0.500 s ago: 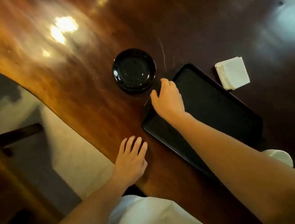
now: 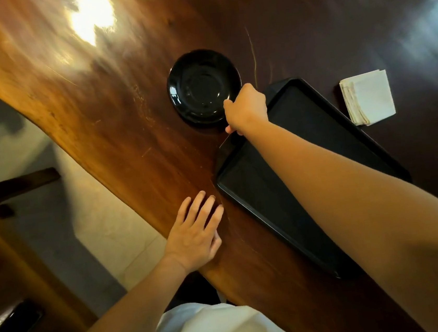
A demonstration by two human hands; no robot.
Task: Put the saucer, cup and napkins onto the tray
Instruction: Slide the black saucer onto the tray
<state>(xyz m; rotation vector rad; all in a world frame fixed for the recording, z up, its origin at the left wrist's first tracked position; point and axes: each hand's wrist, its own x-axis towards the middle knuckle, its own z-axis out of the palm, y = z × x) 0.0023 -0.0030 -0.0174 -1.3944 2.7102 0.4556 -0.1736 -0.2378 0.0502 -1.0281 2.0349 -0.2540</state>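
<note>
A glossy black saucer point(image 2: 200, 86) lies on the dark wooden table point(image 2: 125, 116). My right hand point(image 2: 246, 106) is at its right rim, fingers curled over the edge and thumb below it. Just right of the saucer lies an empty black rectangular tray point(image 2: 306, 128), set at a slant, with my right forearm across it. A stack of white napkins point(image 2: 368, 97) rests on the table beyond the tray's far right side. My left hand point(image 2: 195, 234) lies flat on the table near its front edge, fingers apart, holding nothing. No cup is in view.
The table's wavy front edge point(image 2: 79, 143) runs from upper left to lower middle, with pale floor point(image 2: 110, 227) below it. Wooden furniture point(image 2: 18, 257) stands at the lower left. Glare from a lamp point(image 2: 91, 16) lies on the tabletop at the far left.
My right hand has moved from the tray's near corner up to the saucer's right rim and curled around it. The left hand stays flat on the table.
</note>
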